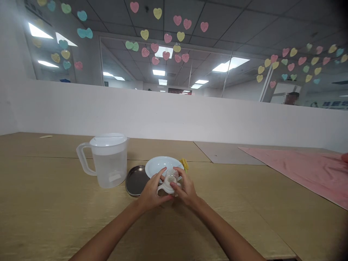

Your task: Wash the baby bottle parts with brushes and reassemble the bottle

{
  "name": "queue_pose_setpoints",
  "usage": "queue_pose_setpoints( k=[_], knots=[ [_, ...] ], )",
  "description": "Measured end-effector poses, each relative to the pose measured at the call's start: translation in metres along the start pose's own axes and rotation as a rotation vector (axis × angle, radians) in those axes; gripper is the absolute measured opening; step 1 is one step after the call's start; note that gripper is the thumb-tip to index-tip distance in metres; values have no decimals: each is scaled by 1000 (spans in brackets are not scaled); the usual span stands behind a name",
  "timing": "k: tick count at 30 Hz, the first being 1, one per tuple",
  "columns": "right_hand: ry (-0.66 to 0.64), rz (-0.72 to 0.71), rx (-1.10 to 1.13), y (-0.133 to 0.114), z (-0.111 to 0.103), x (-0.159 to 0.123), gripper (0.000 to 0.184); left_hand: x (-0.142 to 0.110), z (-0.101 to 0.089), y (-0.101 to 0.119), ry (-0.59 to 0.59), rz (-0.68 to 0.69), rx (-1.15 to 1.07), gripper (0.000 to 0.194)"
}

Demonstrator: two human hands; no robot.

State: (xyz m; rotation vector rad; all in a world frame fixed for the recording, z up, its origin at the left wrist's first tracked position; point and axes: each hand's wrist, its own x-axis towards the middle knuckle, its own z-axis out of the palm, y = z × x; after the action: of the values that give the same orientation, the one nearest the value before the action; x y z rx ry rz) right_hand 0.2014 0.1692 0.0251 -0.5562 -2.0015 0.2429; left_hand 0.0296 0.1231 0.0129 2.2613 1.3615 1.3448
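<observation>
Between my two hands is a small white handled cup-like piece (169, 185) with a clear dome on top and a loop handle at its left. The fingers of my left hand (152, 190) close round its left side, by the handle. My right hand (187, 188) grips the right side, thumb pressed on the front near the dome. Its underside is partly hidden by the fingers. Just behind my hands sits a white bowl (157, 162). A round metal dish (134, 183) lies to the left of my left hand, beside the bowl.
A lidded translucent pitcher (110, 166) stands at the left. Something small and yellow (185, 164) is behind the bowl's right rim. A pink cloth (304, 170) covers the table's right side, where another person's hand (344, 157) shows at the edge. A white wall (141, 112) rises behind.
</observation>
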Motion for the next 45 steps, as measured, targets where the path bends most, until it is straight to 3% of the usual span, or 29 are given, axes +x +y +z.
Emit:
queue_pose_setpoints(
  k=[4,8,12,14,16,20,26,29,37,45],
  knots=[
    [36,-27,-53,2,2,0,45,0,0,-1,7,44,57,85],
    [79,-237,-159,5,4,-2,50,2,-2,1,-27,136,140,52],
    [255,-373,-183,8,3,-2,54,3,-4,3,-25,140,171,49],
    [399,-303,-188,9,1,1,54,3,-4,3,-30,152,152,53],
    [474,-130,-184,9,-2,6,50,3,-4,2,-33,160,142,56],
    [286,118,-97,15,-4,15,35,2,-3,1,-24,168,157,57],
    [172,316,167,35,10,14,53,3,-4,2,-43,175,199,58],
    [37,423,236,36,11,14,47,3,-5,3,-47,173,199,58],
    [-97,411,182,27,3,15,43,2,-4,0,-49,171,195,58],
    [-94,399,123,33,5,11,37,2,-4,-1,-56,179,183,58]
  ],
)
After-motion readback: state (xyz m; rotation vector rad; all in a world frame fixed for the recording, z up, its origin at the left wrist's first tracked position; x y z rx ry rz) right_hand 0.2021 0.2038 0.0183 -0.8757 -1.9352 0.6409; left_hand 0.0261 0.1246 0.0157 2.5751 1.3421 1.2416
